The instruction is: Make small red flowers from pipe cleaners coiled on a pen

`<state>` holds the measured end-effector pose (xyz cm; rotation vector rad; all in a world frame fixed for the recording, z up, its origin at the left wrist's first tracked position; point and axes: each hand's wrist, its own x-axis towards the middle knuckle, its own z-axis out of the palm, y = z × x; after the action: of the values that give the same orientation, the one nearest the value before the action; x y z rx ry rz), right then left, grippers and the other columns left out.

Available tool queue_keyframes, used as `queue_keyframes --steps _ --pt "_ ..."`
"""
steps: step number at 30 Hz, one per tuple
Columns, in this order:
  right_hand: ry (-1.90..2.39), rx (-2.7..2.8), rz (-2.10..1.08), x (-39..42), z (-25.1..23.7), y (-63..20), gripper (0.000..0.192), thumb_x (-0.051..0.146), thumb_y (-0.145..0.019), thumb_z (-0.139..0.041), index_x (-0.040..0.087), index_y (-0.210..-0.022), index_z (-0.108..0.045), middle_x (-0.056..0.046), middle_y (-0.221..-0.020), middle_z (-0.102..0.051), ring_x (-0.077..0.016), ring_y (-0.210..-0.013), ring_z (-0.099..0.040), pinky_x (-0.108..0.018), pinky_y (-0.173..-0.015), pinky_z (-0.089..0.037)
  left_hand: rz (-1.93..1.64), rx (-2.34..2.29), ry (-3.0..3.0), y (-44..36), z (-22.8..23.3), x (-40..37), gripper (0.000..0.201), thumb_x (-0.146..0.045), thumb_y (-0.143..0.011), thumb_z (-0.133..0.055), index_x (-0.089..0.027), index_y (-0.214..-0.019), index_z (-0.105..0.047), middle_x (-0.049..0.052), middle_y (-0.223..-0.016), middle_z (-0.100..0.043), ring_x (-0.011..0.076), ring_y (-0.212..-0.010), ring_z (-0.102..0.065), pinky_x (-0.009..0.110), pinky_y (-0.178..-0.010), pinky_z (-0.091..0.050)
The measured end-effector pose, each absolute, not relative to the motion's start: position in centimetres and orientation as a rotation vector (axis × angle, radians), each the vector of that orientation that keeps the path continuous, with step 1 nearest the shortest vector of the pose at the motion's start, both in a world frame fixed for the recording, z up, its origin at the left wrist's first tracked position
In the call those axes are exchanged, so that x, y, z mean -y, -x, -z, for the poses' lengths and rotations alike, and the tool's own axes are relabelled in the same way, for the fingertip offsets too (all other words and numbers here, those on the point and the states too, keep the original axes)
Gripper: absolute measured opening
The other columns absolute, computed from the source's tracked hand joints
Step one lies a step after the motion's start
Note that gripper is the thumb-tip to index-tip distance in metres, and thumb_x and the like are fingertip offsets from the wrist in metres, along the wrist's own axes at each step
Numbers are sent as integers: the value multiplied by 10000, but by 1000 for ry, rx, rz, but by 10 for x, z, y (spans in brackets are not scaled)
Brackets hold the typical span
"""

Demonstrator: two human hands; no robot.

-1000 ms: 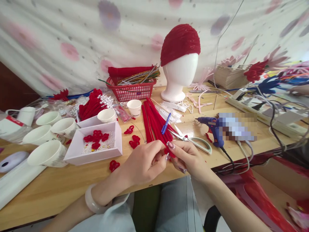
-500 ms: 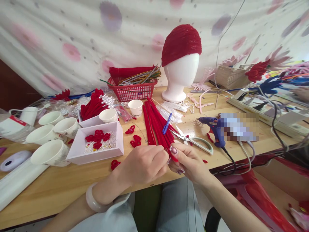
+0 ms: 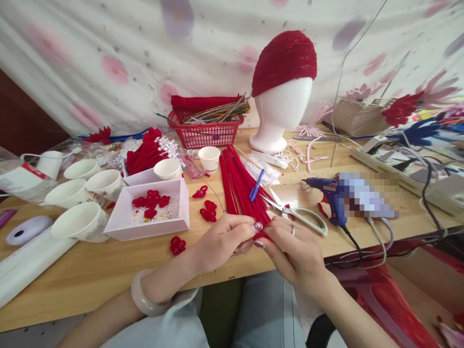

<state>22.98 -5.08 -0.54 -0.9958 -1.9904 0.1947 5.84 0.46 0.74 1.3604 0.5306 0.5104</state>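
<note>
Between my two hands is a short bent piece of red pipe cleaner [image 3: 265, 235], mostly covered by fingers. My left hand [image 3: 222, 242] pinches one end with thumb and forefinger. Closed on its other side is my right hand [image 3: 296, 246], which wears a ring. Just beyond the fingers lies a bundle of red pipe cleaners [image 3: 237, 181], with a blue pen [image 3: 257, 185] across it. Scissors [image 3: 299, 212] lie partly open to the right of the bundle. Left of my hands, a looped red flower [image 3: 177, 245] and others like it rest on the table.
A white box [image 3: 148, 231] holds red flowers and pearl beads. Paper cups [image 3: 80, 222] cluster at left. Behind stand a red basket [image 3: 206, 134] and a foam head [image 3: 279, 113] in a red cap. A blue glue gun [image 3: 328, 193] and power strip [image 3: 406, 179] are at right.
My right hand has turned so its back faces up, and my left hand has opened from a fist-like grip into a thumb-and-finger pinch. The view has shifted slightly left.
</note>
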Motion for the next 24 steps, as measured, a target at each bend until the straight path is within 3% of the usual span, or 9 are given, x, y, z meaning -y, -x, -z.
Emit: queue_keyframes --steps 3,7,11,13,16,19,24 --pt "1156 1850 -364 54 6 -226 302 232 -1026 -405 225 -738 -494 -4 -613 -534 -152 -535 -480 -279 -536 -338 -628 -569 -1596 -58 -9 -1 281 -319 -966 -402 -205 -709 -420 -39 -650 -455 112 -600 -416 256 -589 -355" --pt "1206 1708 -655 57 4 -224 363 322 -1042 -397 211 -706 -478 2 -622 -512 -142 -560 -469 -276 -552 -337 -671 -617 -1804 -55 -10 1 213 -300 -983 -431 -209 -790 -423 -23 -731 -495 128 -659 -449 267 -618 -367" --pt "1001 1337 -1348 52 8 -228 400 446 -1012 -450 204 -700 -516 23 -535 -475 -142 -500 -453 -281 -527 -375 -638 -586 -1753 -52 -5 0 208 -311 -991 -420 -204 -814 -446 -9 -757 -523 136 -682 -474 280 -644 -388" --pt "950 1220 -1534 49 9 -230 408 493 -985 -479 204 -700 -517 35 -505 -459 -137 -451 -437 -279 -483 -380 -626 -588 -1723 -52 -4 -1 208 -303 -976 -443 -203 -794 -450 -19 -738 -501 128 -660 -462 274 -625 -376" --pt "1146 1376 -1255 47 7 -231 458 514 -994 -468 203 -659 -481 23 -559 -473 -133 -513 -451 -270 -516 -370 -605 -597 -1712 -52 -6 -1 205 -248 -931 -491 -197 -739 -438 -44 -679 -439 110 -621 -417 259 -588 -337" --pt "1231 1579 -950 49 3 -228 488 489 -1019 -430 204 -624 -410 34 -580 -400 -118 -540 -371 -266 -519 -294 -588 -608 -1647 -54 -8 -2 231 -258 -902 -536 -189 -707 -435 -57 -642 -409 92 -587 -375 242 -543 -301" --pt "1152 1509 -909 53 2 -220 477 429 -1014 -468 202 -595 -440 36 -550 -382 -114 -511 -329 -275 -500 -272 -478 -479 -1187 -60 -5 -4 216 -307 -818 -590 -201 -698 -445 -94 -545 -343 64 -431 -280 209 -409 -370"
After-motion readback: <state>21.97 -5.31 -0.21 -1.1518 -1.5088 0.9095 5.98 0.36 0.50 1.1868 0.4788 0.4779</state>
